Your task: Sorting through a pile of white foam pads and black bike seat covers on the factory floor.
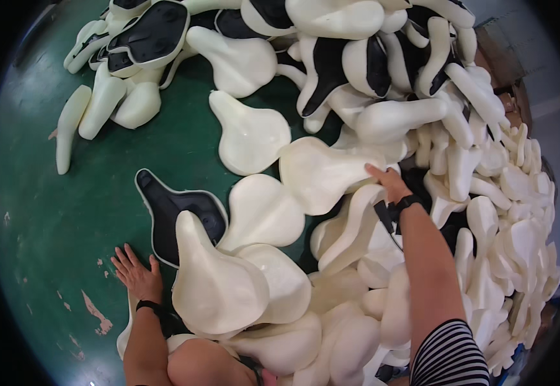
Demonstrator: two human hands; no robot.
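Observation:
My right hand point(392, 184) reaches forward and grips the narrow nose of a cream foam bicycle saddle point(312, 174); part of the fingers is hidden by the nose. My left hand point(140, 275) lies flat on the green surface with its fingers spread, holding nothing. Beside it is an upturned saddle point(186, 209) showing its black underside. A cream saddle point(215, 276) partly covers that one and overlaps another pale saddle point(280, 283). Two more saddles lie between these and the far pile, a rounded one point(264, 209) and a pear-shaped one point(251, 132).
A large heap of cream saddles point(499, 257) fills the right side. Across the far edge lie several more, some with black bases point(151, 32) upward. The green surface point(48, 225) stretches along the left. My bare knee point(206, 363) shows at the lower edge, beside nearby saddles.

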